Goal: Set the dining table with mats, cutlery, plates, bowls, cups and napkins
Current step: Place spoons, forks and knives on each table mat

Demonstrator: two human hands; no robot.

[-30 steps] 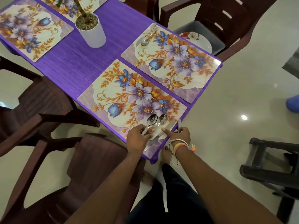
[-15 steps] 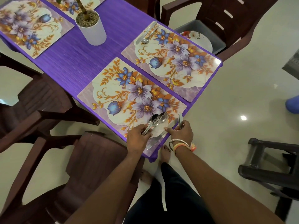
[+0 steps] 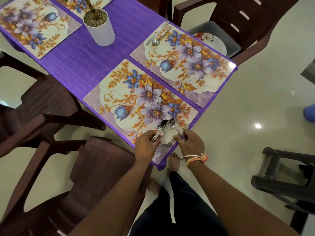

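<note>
My left hand [image 3: 147, 144] has its fingers curled round the handles of two spoons [image 3: 166, 124]. Their bowls lie side by side, touching, over the corner of the near mat [image 3: 129, 92] closest to me. My right hand [image 3: 191, 142] pinches a steel piece [image 3: 180, 131] between thumb and bent fingers, just beside the spoon bowls (fork or knife, I cannot tell, since my own fingers hide most of it). Between the two hands a knife [image 3: 162, 149] lies flat on the mat, its tip pointing at the table edge nearest me. Bangles [image 3: 194, 158] ring my right wrist.

The near mat is flowered and lies on a purple tablecloth [image 3: 81, 65]. The far mat [image 3: 187, 65] lies just beside it, with a narrow strip of cloth between them. At its far corner a second knife [image 3: 157, 34] and a small spoon [image 3: 155, 42] rest side by side.

A white pot [image 3: 102, 31] filled with pebbles stands upright mid-cloth, and a third mat [image 3: 34, 26] lies at the far left. Past the far mat, a grey tub [image 3: 236, 48] on a brown chair [image 3: 247, 23] holds a flowered plate [image 3: 213, 42]. Another chair [image 3: 95, 167] stands just left of my arms.
</note>
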